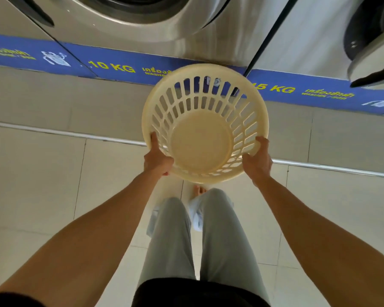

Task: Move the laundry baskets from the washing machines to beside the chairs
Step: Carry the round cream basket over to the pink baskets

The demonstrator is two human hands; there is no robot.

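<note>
One empty cream laundry basket (205, 122) is gripped at its rim by left hand (157, 159) and right hand (256, 159), facing two washing machines (142, 25).

You've got a cream plastic laundry basket (205, 122) there, smooth with a soft sheen, its slotted wall moulded in one piece and the solid base a shade duller. Far ahead of you the washing machines (142, 25) show brushed metal fronts, satin rather than mirror-bright, with dark glossy door rings. Along their foot runs a blue printed band (124, 67), flat and slightly shiny, lettered in yellow. The floor (42, 185) is pale glazed tile, smooth. Your trousers (171, 240) are matt grey cloth, softly creased.
</note>
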